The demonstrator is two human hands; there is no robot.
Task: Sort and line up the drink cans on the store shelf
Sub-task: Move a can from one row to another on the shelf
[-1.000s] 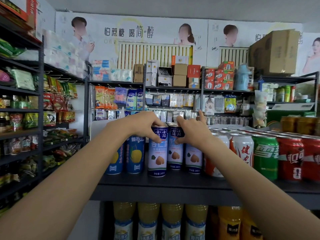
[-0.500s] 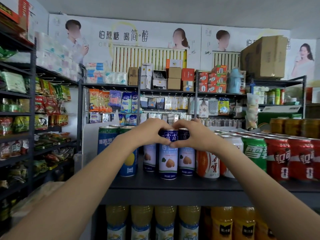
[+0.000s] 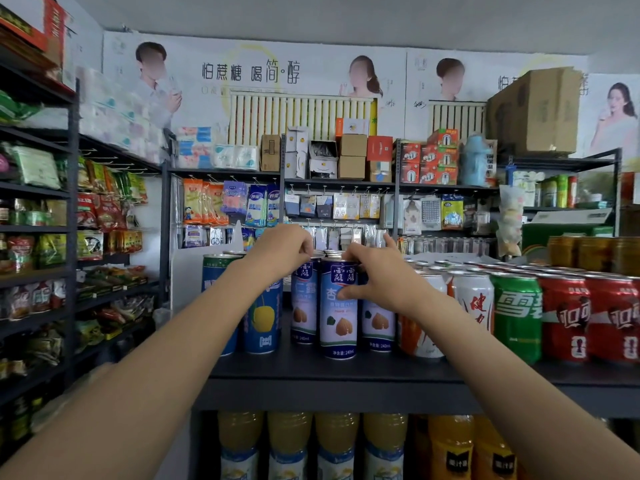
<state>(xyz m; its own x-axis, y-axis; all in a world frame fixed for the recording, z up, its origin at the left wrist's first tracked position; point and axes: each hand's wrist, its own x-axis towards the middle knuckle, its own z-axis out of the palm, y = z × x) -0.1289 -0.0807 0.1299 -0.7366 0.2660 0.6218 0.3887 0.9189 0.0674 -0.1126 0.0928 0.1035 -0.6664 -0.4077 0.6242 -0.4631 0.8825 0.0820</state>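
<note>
**Squaring up the almond-drink cans**

Head view shows both arms reaching onto the dark shelf (image 3: 346,370), where three slim almond-drink cans stand upright between the blue pear cans (image 3: 262,313) on the left and the white-and-orange cans (image 3: 476,306) on the right. The left hand (image 3: 280,251) curls over the top rim of the left almond can (image 3: 304,306), fingertips pinching its edge. The right hand (image 3: 375,278) wraps the upper part of the front almond can (image 3: 341,310), thumb on its face and fingers curled round the far side.

That front can stands nearer the shelf lip than the left can and the right almond can (image 3: 378,323), so the step looks like sliding it back into their line. Best done low and slow: keep the base flat on the shelf, push from the body and not the rim, and steady the neighbour so it does not tip.

Each can's long axis is vertical, lid up, with the printed almond label facing the aisle.
</note>
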